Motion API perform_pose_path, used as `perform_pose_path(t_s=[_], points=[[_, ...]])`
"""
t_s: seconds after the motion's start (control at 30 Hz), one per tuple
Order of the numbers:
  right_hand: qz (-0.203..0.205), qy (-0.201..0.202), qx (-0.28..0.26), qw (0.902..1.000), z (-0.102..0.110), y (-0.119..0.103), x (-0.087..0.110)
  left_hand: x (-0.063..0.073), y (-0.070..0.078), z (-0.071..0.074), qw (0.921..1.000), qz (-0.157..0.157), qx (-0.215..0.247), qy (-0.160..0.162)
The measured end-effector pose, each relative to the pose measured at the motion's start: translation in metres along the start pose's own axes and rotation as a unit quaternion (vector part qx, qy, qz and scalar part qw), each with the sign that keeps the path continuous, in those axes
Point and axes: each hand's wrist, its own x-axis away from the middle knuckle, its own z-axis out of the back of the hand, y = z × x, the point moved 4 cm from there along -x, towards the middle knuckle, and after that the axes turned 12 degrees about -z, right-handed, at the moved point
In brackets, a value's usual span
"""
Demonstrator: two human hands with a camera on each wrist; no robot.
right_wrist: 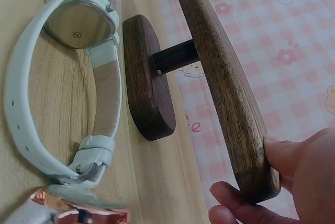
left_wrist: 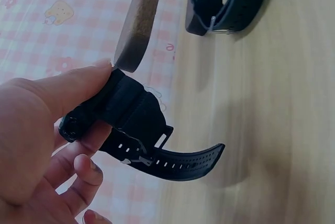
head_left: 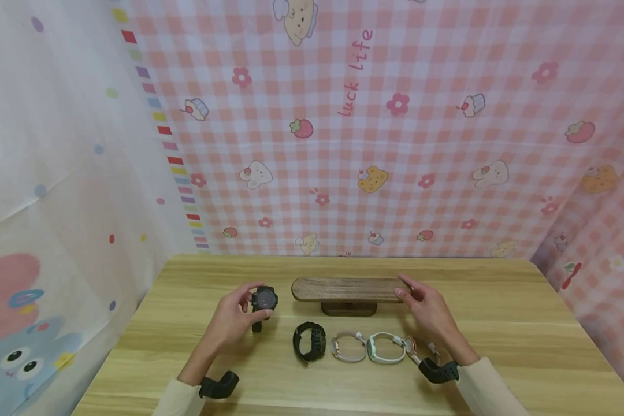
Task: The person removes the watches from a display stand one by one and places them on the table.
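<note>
A black wristwatch [head_left: 265, 299] is pinched between thumb and fingers of my left hand [head_left: 235, 312], left of a dark wooden stand. Its strap [left_wrist: 183, 164] hangs loose, unbuckled, in the left wrist view. The stand's long bar [head_left: 345, 289] sits on a short post over a small base [right_wrist: 149, 77]. My right hand [head_left: 427, 306] holds the bar's right end, thumb on one face and fingers beneath. In front of the stand lie a second black watch [head_left: 309, 342], a pale-strapped watch [head_left: 349, 346], a mint-green watch [head_left: 387, 348] and a rose-gold watch [right_wrist: 78, 205].
The things are on a light wooden table [head_left: 187, 346]. A pink checked cloth [head_left: 343, 173] hangs behind its back edge, and a white patterned cloth [head_left: 73, 173] hangs on the left. Dark straps with a camera mount [head_left: 219, 385] circle the wrists.
</note>
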Motion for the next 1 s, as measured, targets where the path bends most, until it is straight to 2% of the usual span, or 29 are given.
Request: perform_pose_path(t_s=[0.3, 0.57, 1.0], points=[[0.002, 0.001, 0.000, 1.0000, 0.000, 0.001, 0.001, 0.015, 0.002, -0.007, 0.9992, -0.012, -0.018, -0.032], [0.006, 0.002, -0.004, 1.0000, 0.000, 0.000, 0.001, 0.023, 0.003, -0.013, 0.9979, -0.006, -0.036, -0.054], [0.007, -0.001, -0.004, 1.0000, 0.001, 0.000, 0.000, 0.033, 0.007, -0.024, 0.9963, -0.013, -0.031, -0.080]])
